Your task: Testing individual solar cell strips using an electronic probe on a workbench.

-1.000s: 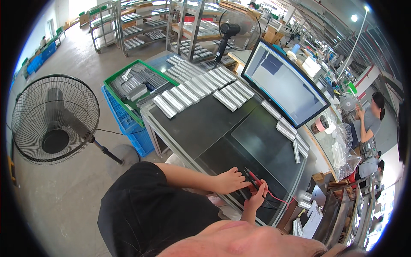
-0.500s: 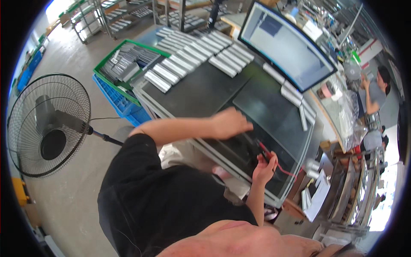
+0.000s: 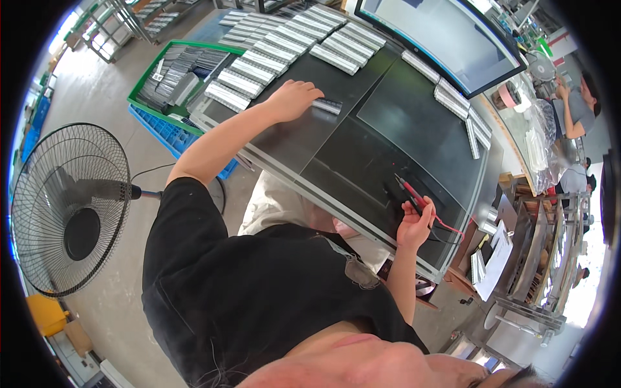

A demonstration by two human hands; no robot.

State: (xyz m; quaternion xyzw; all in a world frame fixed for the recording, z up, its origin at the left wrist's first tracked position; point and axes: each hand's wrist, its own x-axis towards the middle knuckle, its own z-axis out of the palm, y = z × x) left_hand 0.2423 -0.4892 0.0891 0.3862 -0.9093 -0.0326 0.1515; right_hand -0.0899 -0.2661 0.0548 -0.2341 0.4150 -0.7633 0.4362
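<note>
1. The left hand point(image 3: 292, 100) reaches far across the black table point(image 3: 304, 139), arm stretched out, and lies palm down on a grey strip point(image 3: 328, 106); the fingers curl over the strip's left end, though I cannot tell whether they pinch it or only rest on it.
2. That strip lies alone on the dark top, near the rows of like strips point(image 3: 284, 45) laid side by side at the far left of the table.
3. The right hand point(image 3: 415, 223) is at the near right edge of the table, fingers pressed together around two probes point(image 3: 409, 189), one red and one black, whose tips point away over the glass panel point(image 3: 414, 129).
4. A thin red lead point(image 3: 446, 225) runs from the probes to the right, past the hand (it trails toward the table's edge).
5. A monitor point(image 3: 446, 35) stands at the far side, with more strips point(image 3: 456, 100) lying in front of it and to its right.
6. Left of the table sits a green crate point(image 3: 145, 87) filled with strips, on top of a blue crate point(image 3: 162, 132).
7. A floor fan point(image 3: 68, 207) stands at the left, well apart from the table.
8. At the far right another person point(image 3: 576, 107) works at a bench of their own.
</note>
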